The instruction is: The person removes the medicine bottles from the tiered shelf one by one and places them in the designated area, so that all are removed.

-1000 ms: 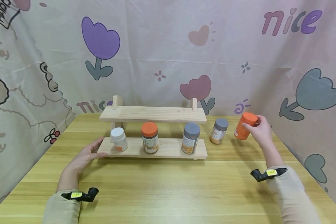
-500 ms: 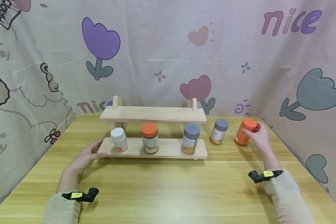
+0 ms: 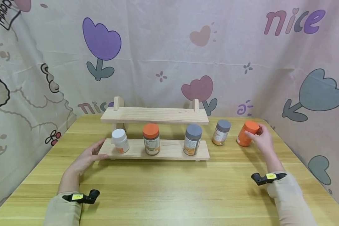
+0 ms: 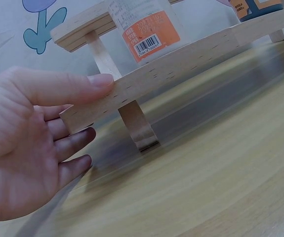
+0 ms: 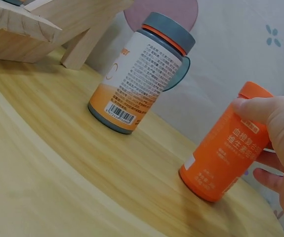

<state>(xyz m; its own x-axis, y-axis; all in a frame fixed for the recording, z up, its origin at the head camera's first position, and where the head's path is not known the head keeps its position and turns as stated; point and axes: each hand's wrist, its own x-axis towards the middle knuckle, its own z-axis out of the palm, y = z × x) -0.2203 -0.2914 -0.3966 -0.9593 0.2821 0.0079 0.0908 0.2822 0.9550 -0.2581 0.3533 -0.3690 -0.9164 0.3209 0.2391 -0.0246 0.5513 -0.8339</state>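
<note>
My right hand (image 3: 262,138) grips an all-orange bottle (image 3: 246,134) near its cap, at the far right of the table; in the right wrist view this hand (image 5: 279,138) wraps the orange bottle (image 5: 224,158), whose base is at the tabletop. A grey-lidded bottle (image 3: 221,132) stands just left of it. My left hand (image 3: 86,157) rests at the left end of the two-tier wooden shelf's lower board (image 3: 169,150). The left wrist view shows the left hand (image 4: 28,143), its thumb lying along the board's edge (image 4: 181,64) and its fingers straight below it.
On the lower board stand a white bottle (image 3: 120,141), an orange-lidded jar (image 3: 151,138) and a grey-lidded jar (image 3: 192,139). The upper board (image 3: 154,115) carries nothing. Patterned cloth walls close in the back and both sides.
My right hand has brought the orange bottle down from above the table to the tabletop, slightly nearer the wall corner. The left hand and the shelf have not moved.
</note>
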